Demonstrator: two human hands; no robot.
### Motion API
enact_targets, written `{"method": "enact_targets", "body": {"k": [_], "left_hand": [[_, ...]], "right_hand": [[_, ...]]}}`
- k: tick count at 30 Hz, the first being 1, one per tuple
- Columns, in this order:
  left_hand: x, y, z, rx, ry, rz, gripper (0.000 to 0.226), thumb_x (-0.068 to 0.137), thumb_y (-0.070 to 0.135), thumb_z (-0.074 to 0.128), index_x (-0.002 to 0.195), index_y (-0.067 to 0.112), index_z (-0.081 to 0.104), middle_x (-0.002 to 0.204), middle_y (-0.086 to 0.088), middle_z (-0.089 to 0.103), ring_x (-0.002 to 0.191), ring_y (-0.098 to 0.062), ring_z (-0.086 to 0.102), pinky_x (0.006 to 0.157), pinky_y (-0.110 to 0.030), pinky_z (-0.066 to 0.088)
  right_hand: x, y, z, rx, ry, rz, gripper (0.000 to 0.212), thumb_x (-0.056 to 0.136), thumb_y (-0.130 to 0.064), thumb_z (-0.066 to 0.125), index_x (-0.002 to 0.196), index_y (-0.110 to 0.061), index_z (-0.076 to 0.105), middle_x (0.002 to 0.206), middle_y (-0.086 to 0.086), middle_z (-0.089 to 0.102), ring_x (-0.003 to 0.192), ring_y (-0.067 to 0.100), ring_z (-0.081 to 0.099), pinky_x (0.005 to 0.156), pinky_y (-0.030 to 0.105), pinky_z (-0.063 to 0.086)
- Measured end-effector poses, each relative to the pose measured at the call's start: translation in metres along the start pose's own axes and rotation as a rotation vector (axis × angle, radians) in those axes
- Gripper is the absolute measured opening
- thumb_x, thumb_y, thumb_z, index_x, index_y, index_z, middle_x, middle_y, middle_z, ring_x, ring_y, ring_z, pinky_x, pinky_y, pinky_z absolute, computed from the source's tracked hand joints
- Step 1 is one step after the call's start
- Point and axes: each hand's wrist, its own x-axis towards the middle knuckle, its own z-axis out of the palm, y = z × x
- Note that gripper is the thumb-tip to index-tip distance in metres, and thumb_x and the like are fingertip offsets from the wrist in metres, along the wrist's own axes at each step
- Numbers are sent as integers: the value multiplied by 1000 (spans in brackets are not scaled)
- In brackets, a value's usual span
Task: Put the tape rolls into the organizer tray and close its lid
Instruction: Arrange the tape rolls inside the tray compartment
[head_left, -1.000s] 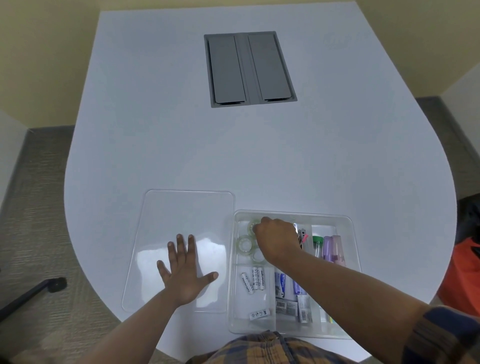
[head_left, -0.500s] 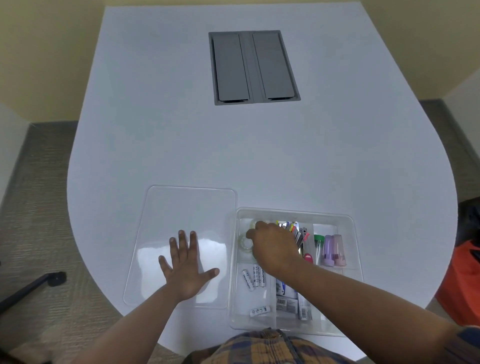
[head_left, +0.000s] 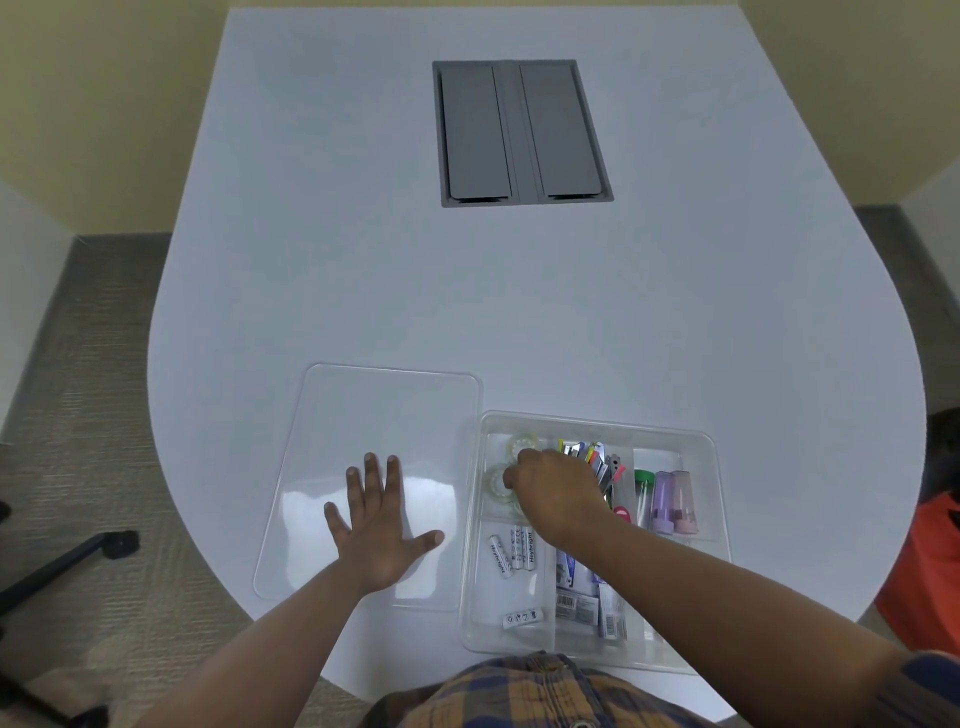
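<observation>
A clear organizer tray (head_left: 696, 441) stands at the table's near edge, lid off. Clear tape rolls (head_left: 519, 446) lie in its far left compartment, one behind another (head_left: 494, 480). My right hand (head_left: 558, 491) reaches into that compartment with fingers curled over the rolls; whether it grips one is hidden. The clear flat lid (head_left: 384, 415) lies on the table just left of the tray. My left hand (head_left: 379, 525) rests flat on the lid, fingers spread.
The tray also holds batteries (head_left: 511, 551), clips and pens (head_left: 592, 457), small capped tubes (head_left: 667, 501) and packets (head_left: 587, 597). A grey cable hatch (head_left: 519, 132) is set in the table's far middle. A chair base (head_left: 62, 561) stands on the floor at left.
My right hand has shifted slightly toward me over the tape rolls, uncovering the far roll. My left hand has stayed flat on the lid.
</observation>
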Motion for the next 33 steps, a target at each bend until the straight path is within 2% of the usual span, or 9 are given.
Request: {"method": "enact_targets", "body": {"k": [6,9,12,16,19,21,24,27,33], "left_hand": [[-1,0,-1,-12,-3,7,121,64,86,43,131,34,-43,139,11,-51,125,-17,-50,109,-64,-12],[-2,1,-2,-12,-4,6,121,64,86,44,130,33,-43,139,10,-50,127,-18,-48,109,-64,-12],[-2,1,-3,-17,-12,3,121,60,89,39,130,34,-44,138,10,-51,127,-18,-48,109,-64,-12],[-1,1,-2,-19,-4,-6,122,49,94,25,131,34,-43,136,11,-53,126,-17,-50,109,-63,-13],[-1,0,-1,-14,-7,0,121,51,93,26,130,34,-44,136,11,-54,124,-17,-51,109,-63,-13],[0,-1,-1,-14,-6,5,121,57,91,34,130,35,-44,136,11,-54,124,-17,-52,109,-63,-13],[0,-1,1,-17,-3,11,120,65,85,44,130,36,-44,136,12,-54,123,-16,-54,109,-63,-14],[0,-2,2,-17,-2,14,119,67,83,46,129,38,-45,135,13,-56,121,-14,-55,109,-62,-16],[0,-3,2,-24,0,13,119,67,82,47,130,39,-44,136,13,-54,123,-15,-54,108,-61,-16]], "right_hand": [[-6,5,-6,-138,-56,-142,28,76,8,57,95,-10,64,93,9,58,85,31,58,61,35,45],[-10,10,-8,-186,-118,-108,25,73,10,59,86,-10,63,88,9,57,84,30,59,58,34,42],[-6,11,-7,-163,-182,-30,24,70,11,56,75,-13,58,79,6,54,83,30,65,58,33,44],[2,11,-10,-95,-113,97,21,75,-2,61,91,-16,67,90,6,67,83,29,67,61,31,42],[5,8,-10,-86,-104,132,12,76,-5,63,85,-14,63,87,7,68,81,29,68,59,31,40],[5,6,-7,-76,-85,127,8,79,-10,62,87,-13,62,89,7,68,81,29,68,57,30,38],[3,6,0,-17,-37,146,17,83,-16,59,100,-12,58,91,8,68,81,29,67,57,30,38],[0,6,4,59,-29,165,30,84,-13,56,112,-9,48,93,9,66,82,31,67,57,31,40],[2,9,8,168,-54,203,36,80,-5,56,114,-7,45,92,11,66,83,33,66,59,34,45]]}}
